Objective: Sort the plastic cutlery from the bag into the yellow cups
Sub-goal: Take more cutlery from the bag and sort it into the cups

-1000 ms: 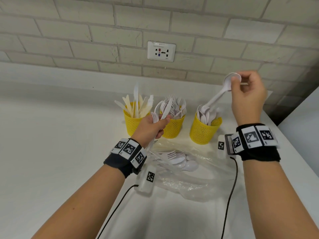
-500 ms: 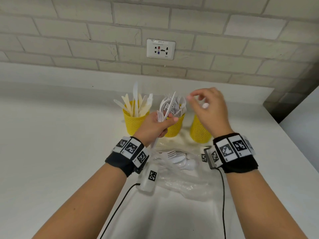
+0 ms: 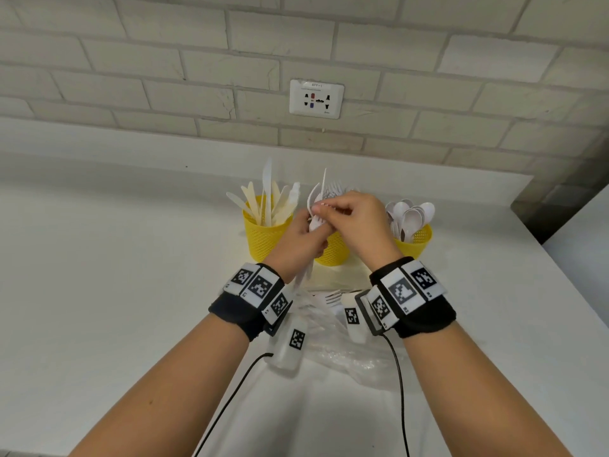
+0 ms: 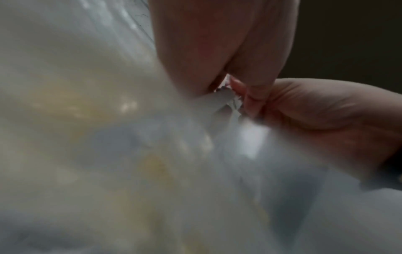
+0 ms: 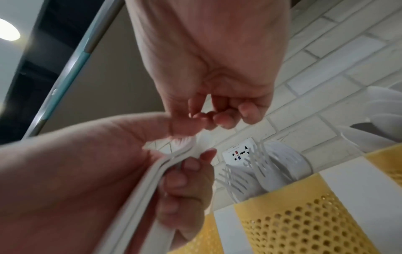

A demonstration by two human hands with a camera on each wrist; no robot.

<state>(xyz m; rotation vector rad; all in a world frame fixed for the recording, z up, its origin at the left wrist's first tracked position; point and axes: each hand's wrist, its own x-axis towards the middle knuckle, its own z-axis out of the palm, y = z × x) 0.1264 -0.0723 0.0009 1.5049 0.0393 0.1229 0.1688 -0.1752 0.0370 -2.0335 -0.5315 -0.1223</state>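
Three yellow mesh cups stand in a row at the back: the left cup [image 3: 263,242] holds knives, the middle cup [image 3: 333,253] forks, the right cup [image 3: 421,239] spoons. In front of the middle cup my left hand [image 3: 316,230] grips a small bundle of white forks [image 3: 314,211] by their handles [image 5: 152,185]. My right hand [image 3: 322,207] has its thumb and fingertips [image 5: 206,118] pinched at the top of that bundle. The clear plastic bag [image 3: 349,357] lies under my wrists with a few forks [image 3: 333,296] in it. The left wrist view is blurred by plastic.
A brick wall with a white socket [image 3: 316,98] rises just behind the cups. The white counter [image 3: 115,275] stretches to the left; its right edge [image 3: 560,268] drops off near the spoon cup. Two cables trail from my wrists toward me.
My right hand let go of a spoon at the right cup and swung left to the bundle in my left hand. The left hand rose slightly.
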